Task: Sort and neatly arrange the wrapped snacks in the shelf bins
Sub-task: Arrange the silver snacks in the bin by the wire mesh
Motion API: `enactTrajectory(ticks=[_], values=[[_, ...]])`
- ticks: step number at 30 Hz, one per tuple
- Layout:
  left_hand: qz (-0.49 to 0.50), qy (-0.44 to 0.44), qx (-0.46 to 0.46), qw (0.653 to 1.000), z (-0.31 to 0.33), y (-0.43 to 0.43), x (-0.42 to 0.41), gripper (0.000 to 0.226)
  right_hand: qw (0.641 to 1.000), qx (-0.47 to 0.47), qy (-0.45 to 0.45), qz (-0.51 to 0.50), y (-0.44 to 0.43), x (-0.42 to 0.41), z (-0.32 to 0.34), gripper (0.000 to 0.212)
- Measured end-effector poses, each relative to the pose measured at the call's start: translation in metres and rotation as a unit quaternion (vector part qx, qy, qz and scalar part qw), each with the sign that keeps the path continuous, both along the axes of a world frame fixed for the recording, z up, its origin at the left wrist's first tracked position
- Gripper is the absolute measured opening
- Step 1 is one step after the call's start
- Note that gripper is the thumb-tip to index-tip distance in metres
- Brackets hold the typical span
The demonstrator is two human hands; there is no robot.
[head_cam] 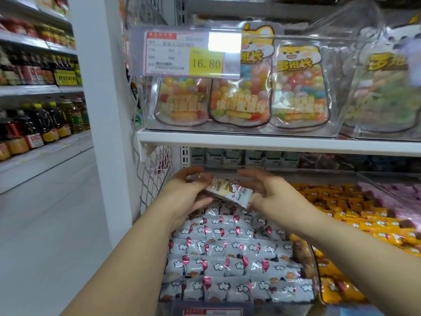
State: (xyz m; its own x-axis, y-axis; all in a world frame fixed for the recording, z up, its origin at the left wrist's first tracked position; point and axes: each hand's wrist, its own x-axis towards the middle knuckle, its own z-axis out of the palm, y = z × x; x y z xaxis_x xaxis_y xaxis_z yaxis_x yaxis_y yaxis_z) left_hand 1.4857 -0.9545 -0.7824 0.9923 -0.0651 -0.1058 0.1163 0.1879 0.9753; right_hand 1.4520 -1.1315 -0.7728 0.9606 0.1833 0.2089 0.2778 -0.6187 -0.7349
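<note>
A price tag (pixel 185 53) in a clear holder reads 16.80 on its yellow patch and hangs in front of the upper shelf (pixel 273 142), a white board carrying clear bins of stand-up pouches (pixel 298 87) filled with coloured candy balls. A white pillar (pixel 100 87) stands left of the unit, with a white wire rack (pixel 151 176) fixed at its lower side. Farther left, across the pale floor (pixel 52 236), another aisle's shelves hold dark sauce bottles (pixel 34 69) above and large oil jugs (pixel 75 117) below.
</note>
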Motion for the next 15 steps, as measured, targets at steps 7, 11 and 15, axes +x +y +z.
enactTrajectory(ticks=[7, 11, 15], values=[[0.080, -0.126, 0.091, 0.985, 0.000, -0.007, 0.008, 0.047, 0.999, -0.033, -0.010, 0.000, 0.008, 0.016, 0.003, 0.050], [0.060, -0.163, 0.128, 0.976, -0.001, -0.019, 0.013, 0.058, 0.997, -0.030, -0.076, -0.011, 0.024, 0.038, 0.004, 0.045], [0.099, -0.179, 0.234, 0.950, -0.011, -0.017, 0.025, 0.032, 0.994, -0.020, -0.092, -0.058, 0.025, 0.057, 0.001, 0.032]])
